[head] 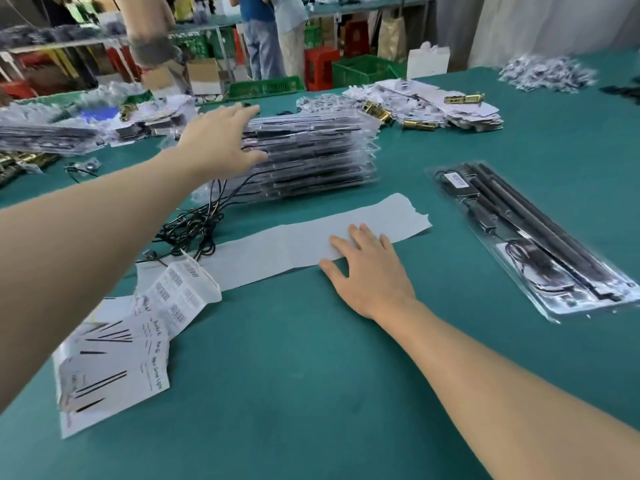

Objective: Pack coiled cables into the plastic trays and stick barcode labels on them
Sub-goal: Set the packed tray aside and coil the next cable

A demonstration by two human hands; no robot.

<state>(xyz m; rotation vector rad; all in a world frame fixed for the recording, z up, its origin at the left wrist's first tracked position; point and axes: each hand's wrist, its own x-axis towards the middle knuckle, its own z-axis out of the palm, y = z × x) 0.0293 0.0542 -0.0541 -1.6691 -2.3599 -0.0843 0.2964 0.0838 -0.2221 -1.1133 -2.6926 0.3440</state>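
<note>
The left hand reaches out over the near end of the stack of trays in the middle of the green desk, fingers straight and spread, holding nothing; with the blur I can't tell whether it touches the top tray. Black cables spill in a loose tangle from that end of the stack onto the desk. The right hand lies flat, palm down and fingers straight, its fingertips on a long pale paper strip that runs across the desk in front of the stack. At the strip's left end sit the barcode labels, curling up, with printed leaflets fanned out just beside them. Well off to the right lies a single tray, with black bars and a coiled cable inside
</note>
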